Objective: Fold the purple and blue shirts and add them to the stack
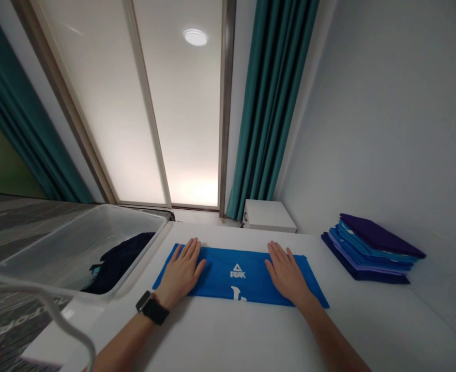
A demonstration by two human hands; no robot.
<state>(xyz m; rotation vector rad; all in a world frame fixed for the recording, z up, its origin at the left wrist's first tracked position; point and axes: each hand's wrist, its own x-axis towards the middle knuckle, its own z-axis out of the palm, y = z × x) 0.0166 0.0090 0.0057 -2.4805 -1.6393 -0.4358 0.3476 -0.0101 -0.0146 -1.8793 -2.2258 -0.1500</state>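
A blue garment (216,263), folded into a long flat strip with a white PEAK logo, lies across the white table (220,336). My left hand (183,271) rests flat on its left part, fingers stretched out; a dark watch is on that wrist. Over on the right part, my right hand (286,271) lies flat too, fingers extended and slightly spread. Neither hand grips the cloth. Part of the white print at the garment's near edge is cut off by the fold.
To the right, a stack of folded clothes (371,253) in purple and blue stands by the wall. At left is a translucent plastic bin (49,258) with dark clothing (123,261) inside. Beyond the table's far edge stands a white cabinet (270,214). A grey curved bar (65,323) crosses the lower left.
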